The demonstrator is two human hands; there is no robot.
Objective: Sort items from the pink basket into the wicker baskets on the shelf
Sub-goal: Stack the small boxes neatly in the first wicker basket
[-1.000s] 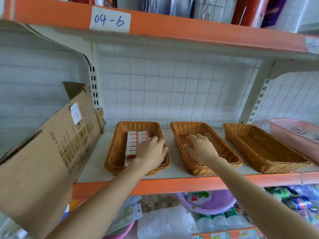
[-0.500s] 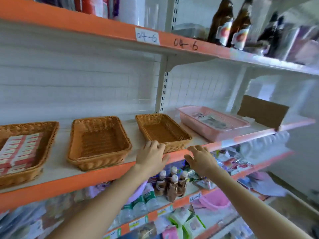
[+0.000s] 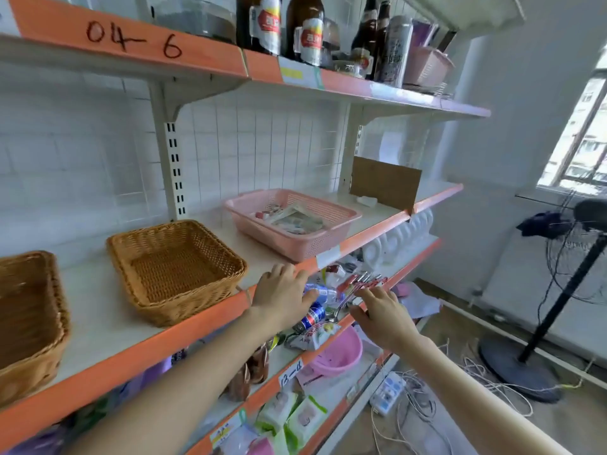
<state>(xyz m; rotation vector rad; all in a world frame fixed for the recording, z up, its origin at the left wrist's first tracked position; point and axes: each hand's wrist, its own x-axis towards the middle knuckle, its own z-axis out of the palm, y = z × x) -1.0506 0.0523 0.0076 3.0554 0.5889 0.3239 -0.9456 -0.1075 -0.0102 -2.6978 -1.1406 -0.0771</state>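
Observation:
The pink basket (image 3: 335, 239) sits on the middle shelf, right of centre, holding flat packets (image 3: 295, 220) and small red-and-white items. An empty wicker basket (image 3: 197, 300) stands to its left, and part of another wicker basket (image 3: 36, 339) shows at the left edge. My left hand (image 3: 281, 295) is in front of the shelf's orange edge, just below the pink basket, fingers relaxed and holding nothing. My right hand (image 3: 382, 315) hovers lower and to the right, fingers spread, also holding nothing.
A cardboard piece (image 3: 386, 182) stands upright on the shelf behind the pink basket. Bottles and a can (image 3: 395, 49) line the upper shelf. The lower shelves hold bottles, packets and a pink bowl (image 3: 338, 356). A standing fan (image 3: 558, 323) and loose cables occupy the floor at right.
The view has swung right from the filled wicker basket toward the pink basket. Both hands left the wicker baskets and travelled right along the shelf edge, holding nothing.

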